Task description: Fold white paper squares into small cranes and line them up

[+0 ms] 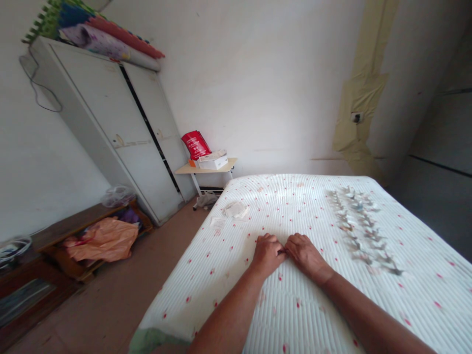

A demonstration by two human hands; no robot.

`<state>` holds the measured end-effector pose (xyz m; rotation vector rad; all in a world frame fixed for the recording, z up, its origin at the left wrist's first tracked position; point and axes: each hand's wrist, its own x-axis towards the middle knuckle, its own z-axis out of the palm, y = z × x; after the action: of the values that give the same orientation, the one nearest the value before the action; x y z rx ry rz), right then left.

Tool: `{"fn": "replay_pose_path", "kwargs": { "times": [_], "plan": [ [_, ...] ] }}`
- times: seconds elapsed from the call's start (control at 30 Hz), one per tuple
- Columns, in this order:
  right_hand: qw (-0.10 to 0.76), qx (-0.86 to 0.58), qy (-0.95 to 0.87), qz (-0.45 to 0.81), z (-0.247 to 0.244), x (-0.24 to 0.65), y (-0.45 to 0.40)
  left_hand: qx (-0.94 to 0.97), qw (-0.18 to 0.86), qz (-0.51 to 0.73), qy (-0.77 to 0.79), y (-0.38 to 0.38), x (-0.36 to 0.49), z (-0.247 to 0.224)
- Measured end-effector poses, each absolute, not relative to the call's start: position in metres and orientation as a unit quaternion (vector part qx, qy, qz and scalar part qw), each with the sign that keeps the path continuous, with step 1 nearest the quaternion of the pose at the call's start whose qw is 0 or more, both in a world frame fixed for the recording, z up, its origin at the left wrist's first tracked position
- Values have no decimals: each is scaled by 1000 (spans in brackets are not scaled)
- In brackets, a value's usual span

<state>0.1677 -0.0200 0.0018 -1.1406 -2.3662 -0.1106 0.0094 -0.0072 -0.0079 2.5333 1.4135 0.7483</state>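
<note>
White ribbed mattress with small red dots (295,305) fills the lower right, long axis running from the person toward the far wall. On it, right of the hands, a long row of small folded paper figures, white, grey and pinkish (363,231), runs near-to-far, roughly along the mattress length; which way each figure points is too small to tell. Beyond the hands, toward the mattress's far left corner, a loose pile of white paper scraps (235,209). Left hand (267,254) and right hand (304,253) rest knuckles-up mid-mattress, touching, fingers curled together on something tiny between them; the piece itself is hidden. Likely mid-fold or creasing a small paper piece. Next move probably needs a fine fingertip pinch, pressing against the soft surface.
</note>
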Motion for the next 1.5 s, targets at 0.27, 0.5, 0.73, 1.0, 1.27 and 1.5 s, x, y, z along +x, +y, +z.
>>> {"fn": "replay_pose_path", "kwargs": {
  "times": [0.27,0.5,0.73,1.0,1.27,1.5],
  "plan": [
    [393,-474,-787,44,-4,200,-12,834,92,291,459,-7,10,-11],
    [368,-429,-819,92,-5,195,-18,831,95,293,463,-8,9,-10],
    [302,-419,-856,22,-5,184,-21,830,101,275,475,-9,10,-6],
    [280,-409,-868,-27,7,180,-25,835,95,270,471,-9,9,-7],
    [277,-406,-870,-42,8,180,-27,836,94,264,471,-10,8,-5],
    [276,-406,-870,-43,8,182,-27,836,92,267,471,-10,9,-4]
  ]
}}
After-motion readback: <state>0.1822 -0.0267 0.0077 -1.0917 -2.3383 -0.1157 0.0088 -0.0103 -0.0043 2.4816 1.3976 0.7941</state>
